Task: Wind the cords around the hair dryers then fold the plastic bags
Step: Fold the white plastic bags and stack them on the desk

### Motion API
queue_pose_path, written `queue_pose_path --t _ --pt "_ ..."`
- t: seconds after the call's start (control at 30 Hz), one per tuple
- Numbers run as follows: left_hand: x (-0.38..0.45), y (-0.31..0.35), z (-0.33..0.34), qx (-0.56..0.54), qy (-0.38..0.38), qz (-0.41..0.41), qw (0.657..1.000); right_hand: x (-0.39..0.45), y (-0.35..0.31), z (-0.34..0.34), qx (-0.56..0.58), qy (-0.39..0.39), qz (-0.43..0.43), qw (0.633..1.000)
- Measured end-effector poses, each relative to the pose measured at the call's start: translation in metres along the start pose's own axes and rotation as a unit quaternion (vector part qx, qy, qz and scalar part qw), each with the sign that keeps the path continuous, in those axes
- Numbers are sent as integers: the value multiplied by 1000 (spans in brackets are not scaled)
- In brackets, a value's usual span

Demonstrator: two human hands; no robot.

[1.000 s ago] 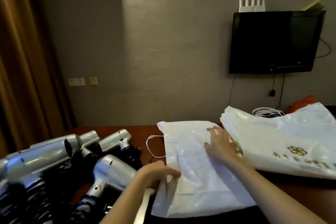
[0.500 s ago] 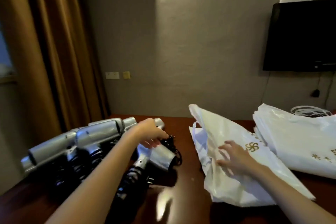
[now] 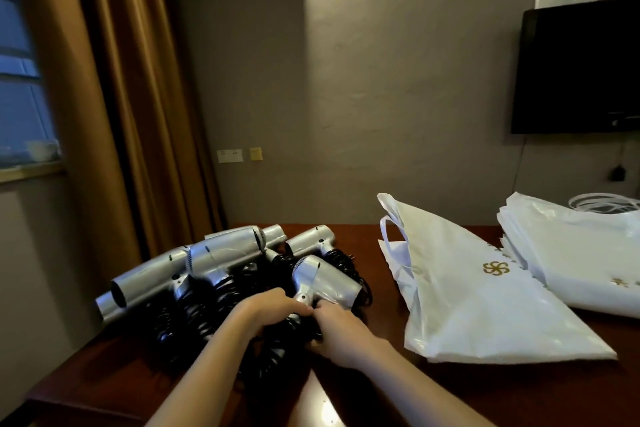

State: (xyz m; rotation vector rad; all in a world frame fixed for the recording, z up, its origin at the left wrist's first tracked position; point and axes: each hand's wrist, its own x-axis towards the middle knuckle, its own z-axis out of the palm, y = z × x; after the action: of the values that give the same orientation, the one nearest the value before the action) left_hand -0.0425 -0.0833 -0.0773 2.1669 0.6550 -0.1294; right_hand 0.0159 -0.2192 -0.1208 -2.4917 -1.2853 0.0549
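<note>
Several silver hair dryers [image 3: 221, 258] with black coiled cords lie clustered at the left of the dark wooden table [image 3: 502, 388]. The nearest silver hair dryer [image 3: 320, 279] stands in front of them. My left hand [image 3: 268, 310] grips its handle just under the body. My right hand [image 3: 334, 331] meets it there, fingers curled around the black coiled cord [image 3: 277, 352] by the handle. A white plastic bag [image 3: 467, 305] with a gold logo lies flat to the right, apart from both hands.
A stack of white plastic bags [image 3: 581, 253] lies at the far right. A wall-mounted television [image 3: 575, 66] hangs above it. Brown curtains [image 3: 114, 97] and a window are at the left. The table's left edge runs close to the dryers.
My right hand left the white bag and moved left to the front dryer's cord. My left hand came down from the dryer pile onto that dryer's handle. The view swung left.
</note>
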Motion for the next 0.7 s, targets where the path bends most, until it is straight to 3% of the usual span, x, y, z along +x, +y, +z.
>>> queue_pose_path --t 0.1,0.2,0.33,0.43,0.53,0.6,0.67,0.7 --pt "-1 -9 0 -73 -8 10 997 0 -3 -9 -57 8 -12 998" --pt "8 -13 -8 -150 -12 22 988 0 -1 -31 -26 44 -47 998" --pt "1 15 -12 -307 -36 50 950 9 4 -70 6 115 -58 992" --pt "8 36 -5 -411 -64 47 908 8 19 -106 124 201 -8 972" --pt "15 59 13 -448 -51 55 891 6 62 -124 178 330 141 916" --pt "19 71 28 -453 -27 67 889 7 102 -105 115 244 271 924" --pt "24 77 41 -462 -33 80 883 7 132 -70 104 125 322 933" --pt "28 77 47 -463 -41 83 882 8 142 -53 106 101 332 932"
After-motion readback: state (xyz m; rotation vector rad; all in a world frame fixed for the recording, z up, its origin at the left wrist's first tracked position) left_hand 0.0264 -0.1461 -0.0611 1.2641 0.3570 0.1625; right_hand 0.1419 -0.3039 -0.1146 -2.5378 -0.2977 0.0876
